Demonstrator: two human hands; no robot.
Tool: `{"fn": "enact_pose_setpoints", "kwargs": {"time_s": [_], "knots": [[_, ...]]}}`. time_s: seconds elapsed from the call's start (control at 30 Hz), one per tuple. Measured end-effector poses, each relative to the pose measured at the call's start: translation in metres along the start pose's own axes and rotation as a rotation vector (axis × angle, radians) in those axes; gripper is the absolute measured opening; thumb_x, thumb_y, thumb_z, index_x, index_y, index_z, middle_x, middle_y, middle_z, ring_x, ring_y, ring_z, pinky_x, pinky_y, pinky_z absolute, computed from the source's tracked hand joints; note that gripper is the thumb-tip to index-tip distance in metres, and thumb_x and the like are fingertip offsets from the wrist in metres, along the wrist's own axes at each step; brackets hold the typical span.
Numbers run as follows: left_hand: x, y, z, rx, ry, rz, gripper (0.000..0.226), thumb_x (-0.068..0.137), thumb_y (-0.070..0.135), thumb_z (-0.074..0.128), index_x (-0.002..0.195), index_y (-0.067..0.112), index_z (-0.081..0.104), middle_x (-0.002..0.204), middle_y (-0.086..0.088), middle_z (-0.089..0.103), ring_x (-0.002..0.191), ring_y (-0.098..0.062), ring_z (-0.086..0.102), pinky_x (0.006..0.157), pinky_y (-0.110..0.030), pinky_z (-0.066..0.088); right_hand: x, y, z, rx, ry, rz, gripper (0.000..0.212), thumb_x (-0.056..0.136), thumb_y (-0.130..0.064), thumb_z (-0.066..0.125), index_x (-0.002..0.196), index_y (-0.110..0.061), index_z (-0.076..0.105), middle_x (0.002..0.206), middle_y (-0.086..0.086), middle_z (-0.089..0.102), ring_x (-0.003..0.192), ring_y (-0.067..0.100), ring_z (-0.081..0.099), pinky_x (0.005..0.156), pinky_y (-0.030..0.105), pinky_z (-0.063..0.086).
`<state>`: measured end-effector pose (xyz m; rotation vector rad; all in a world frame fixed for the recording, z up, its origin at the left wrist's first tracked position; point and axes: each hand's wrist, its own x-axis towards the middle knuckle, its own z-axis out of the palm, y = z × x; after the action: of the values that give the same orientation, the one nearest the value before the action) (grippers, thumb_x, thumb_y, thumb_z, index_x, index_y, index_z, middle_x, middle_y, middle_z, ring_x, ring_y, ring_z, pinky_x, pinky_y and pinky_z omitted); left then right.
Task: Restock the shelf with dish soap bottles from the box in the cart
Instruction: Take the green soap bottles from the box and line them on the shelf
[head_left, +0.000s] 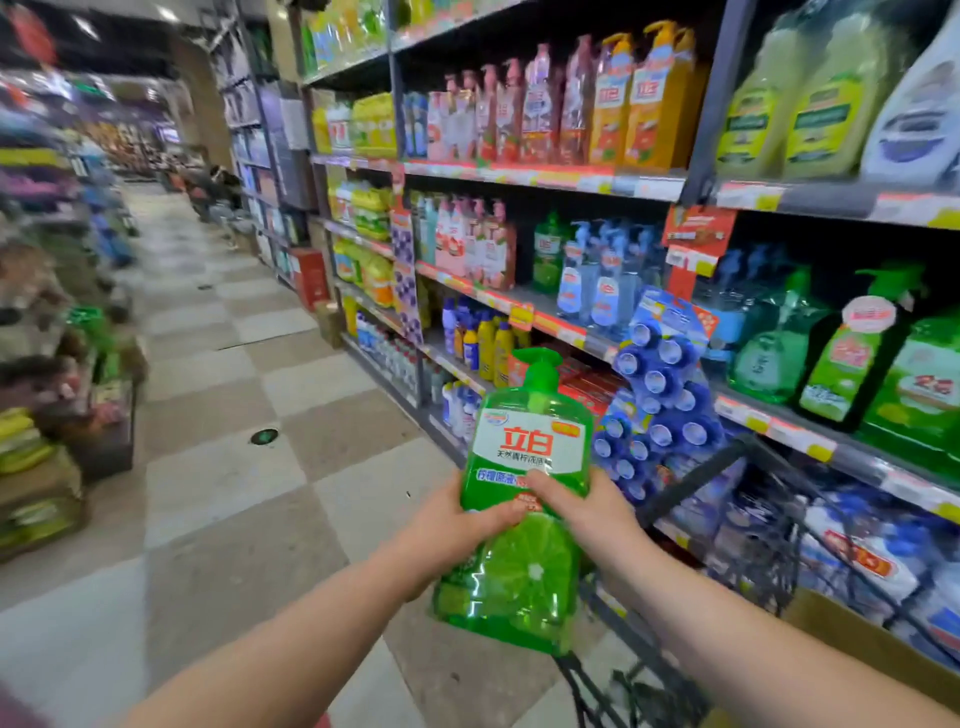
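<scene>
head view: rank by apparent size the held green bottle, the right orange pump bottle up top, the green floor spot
1. green bottle, though nearness to the camera inflates it
2. orange pump bottle
3. green floor spot

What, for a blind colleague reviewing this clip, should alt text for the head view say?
The left hand and right hand grip a green pump bottle of dish soap above a checkered floor. Stocked shelves run along the right, behind a black wire cart.

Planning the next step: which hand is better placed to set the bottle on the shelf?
Probably right: the left hand and right hand both grip the bottle, but the shelf lies on the right.
</scene>
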<state>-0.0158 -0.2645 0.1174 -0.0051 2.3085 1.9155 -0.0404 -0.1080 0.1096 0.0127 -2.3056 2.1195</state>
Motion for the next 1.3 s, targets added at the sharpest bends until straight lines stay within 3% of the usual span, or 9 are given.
{"fn": "enact_pose_setpoints", "kwargs": {"time_s": [0.17,0.3,0.37,0.5,0.63,0.73,0.97,1.13,1.3], "knots": [[0.011,-0.011,-0.077,-0.056,0.073,-0.015,0.031,0.079,0.022,0.074,0.105,0.022,0.057,0.103,-0.004,0.070,0.089,-0.018,0.068,0.075,-0.027,0.057,0.028,-0.010,0.080,0.035,-0.081,0.025,0.024,0.079,-0.020,0.074,0.102,-0.020,0.064,0.098,0.000,0.072,0.088,0.015,0.069,0.082,0.033,0.055],[0.030,-0.017,-0.115,-0.085,0.102,-0.028,0.043,0.079,0.024,0.074,0.117,0.017,0.054,0.109,-0.006,0.069,0.096,-0.021,0.068,0.084,-0.033,0.055,0.058,-0.016,0.116,0.027,-0.132,0.026,0.018,0.080,-0.020,0.073,0.095,-0.024,0.064,0.088,-0.006,0.072,0.077,0.006,0.068,0.066,0.021,0.055],[0.043,-0.020,-0.131,-0.092,0.119,-0.029,0.043,0.079,0.027,0.074,0.117,0.019,0.054,0.110,-0.005,0.069,0.096,-0.020,0.067,0.085,-0.034,0.055,0.078,-0.018,0.131,0.012,-0.165,0.022,0.017,0.079,-0.021,0.074,0.093,-0.025,0.065,0.090,-0.006,0.072,0.079,0.007,0.069,0.069,0.023,0.056],[0.078,-0.025,-0.169,-0.074,0.162,-0.022,0.024,0.080,0.030,0.073,0.097,0.031,0.057,0.098,0.007,0.069,0.086,-0.008,0.067,0.069,-0.019,0.055,0.126,-0.019,0.166,-0.010,-0.228,0.022,0.029,0.078,-0.025,0.075,0.104,-0.022,0.062,0.096,-0.003,0.071,0.084,0.011,0.068,0.072,0.028,0.054],[0.129,-0.028,-0.207,-0.056,0.203,-0.045,0.030,0.079,0.031,0.073,0.103,0.028,0.054,0.102,0.002,0.069,0.087,-0.012,0.068,0.069,-0.022,0.056,0.189,-0.012,0.203,0.004,-0.264,0.029,0.042,0.078,-0.025,0.075,0.115,-0.014,0.061,0.105,0.003,0.071,0.088,0.016,0.069,0.074,0.030,0.054],[0.183,-0.027,-0.229,-0.075,0.216,-0.047,0.029,0.080,0.028,0.073,0.100,0.026,0.053,0.099,0.003,0.069,0.078,-0.005,0.068,0.056,-0.015,0.052,0.248,-0.010,0.221,0.027,-0.266,0.024,0.038,0.076,-0.024,0.076,0.111,-0.016,0.062,0.100,-0.001,0.072,0.082,0.008,0.068,0.059,0.016,0.051],[0.310,-0.011,-0.265,-0.022,0.228,-0.029,0.029,0.075,0.033,0.077,0.099,0.026,0.061,0.094,0.005,0.074,0.082,-0.010,0.071,0.071,-0.024,0.057,0.376,-0.027,0.238,0.041,-0.272,0.011,0.023,0.077,-0.018,0.077,0.094,-0.025,0.062,0.085,-0.012,0.071,0.067,-0.004,0.068,0.052,0.010,0.049],[0.380,-0.009,-0.282,-0.055,0.193,-0.043,0.026,0.074,0.033,0.077,0.092,0.028,0.058,0.089,0.008,0.073,0.077,-0.006,0.071,0.060,-0.016,0.053,0.438,-0.030,0.246,-0.005,-0.236,0.028,0.023,0.078,-0.018,0.076,0.093,-0.026,0.060,0.093,-0.006,0.069,0.085,0.010,0.068,0.072,0.024,0.055],[0.452,-0.010,-0.293,-0.050,0.086,-0.065,0.046,0.075,0.034,0.076,0.113,0.021,0.053,0.106,0.000,0.069,0.092,-0.015,0.069,0.080,-0.030,0.057,0.493,-0.026,0.247,-0.044,-0.150,0.052,0.028,0.078,-0.020,0.076,0.103,-0.021,0.063,0.103,0.002,0.070,0.089,0.014,0.068,0.079,0.026,0.056]]}}
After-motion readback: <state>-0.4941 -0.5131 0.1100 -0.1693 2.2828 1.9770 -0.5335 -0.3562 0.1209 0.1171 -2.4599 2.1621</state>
